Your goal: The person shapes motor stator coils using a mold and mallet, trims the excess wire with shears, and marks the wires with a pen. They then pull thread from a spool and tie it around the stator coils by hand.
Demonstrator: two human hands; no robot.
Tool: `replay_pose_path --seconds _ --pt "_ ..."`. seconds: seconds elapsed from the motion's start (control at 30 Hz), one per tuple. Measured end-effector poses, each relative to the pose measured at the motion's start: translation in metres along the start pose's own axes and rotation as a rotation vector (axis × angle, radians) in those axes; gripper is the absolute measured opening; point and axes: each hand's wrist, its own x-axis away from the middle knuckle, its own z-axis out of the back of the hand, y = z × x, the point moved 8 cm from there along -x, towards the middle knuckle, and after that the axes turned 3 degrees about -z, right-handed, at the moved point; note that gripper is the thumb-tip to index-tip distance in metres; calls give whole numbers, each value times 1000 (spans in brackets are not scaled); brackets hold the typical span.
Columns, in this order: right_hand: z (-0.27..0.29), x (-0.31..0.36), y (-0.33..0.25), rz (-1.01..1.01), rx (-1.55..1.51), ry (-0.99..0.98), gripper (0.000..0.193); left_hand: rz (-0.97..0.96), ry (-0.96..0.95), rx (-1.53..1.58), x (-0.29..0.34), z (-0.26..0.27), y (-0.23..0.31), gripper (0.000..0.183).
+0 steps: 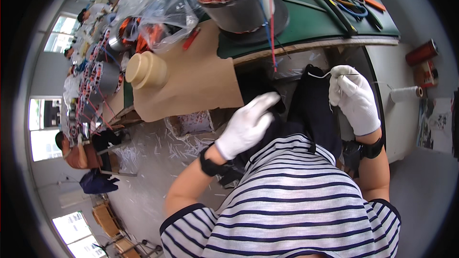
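Observation:
My right hand point(355, 99), in a white glove, is raised over my lap at the right. Its fingers pinch a white cord point(317, 75), whose loose end curves out to the left. A thin, needle-like line also shows at the fingertips, too fine to name surely. My left hand point(249, 125), also gloved in white, hovers above my lap with its fingers stretched out and nothing in them. Ahead of both hands, a motor stator point(234, 7) with orange windings and white lacing stands on the bench. Blue and red leads point(273, 33) hang from it over the edge.
Brown paper point(201, 76) covers the bench's left part, bearing a cream plastic container point(147, 69) and a red-handled tool point(191, 38). Pliers and scissors point(351, 7) lie on the green mat point(306, 26). A spool of white thread point(405, 94) is at right. Another person point(79, 152) sits far left.

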Motion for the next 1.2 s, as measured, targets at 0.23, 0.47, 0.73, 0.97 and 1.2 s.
replay_pose_path --seconds 0.23,0.47,0.73,0.97,1.2 --pt "-50 2 -14 -24 329 -54 14 121 124 415 -70 2 8 25" --pt "5 -1 -98 403 -286 -330 17 306 -395 -167 61 28 -75 18" --pt "-70 -55 -35 131 686 27 25 -69 106 -482 -37 106 -17 35" --pt "-126 -91 -43 587 1056 84 30 -213 319 -801 -143 141 -25 71" --pt "-169 -76 -49 887 1278 -76 25 -311 126 -718 -154 159 -32 65"
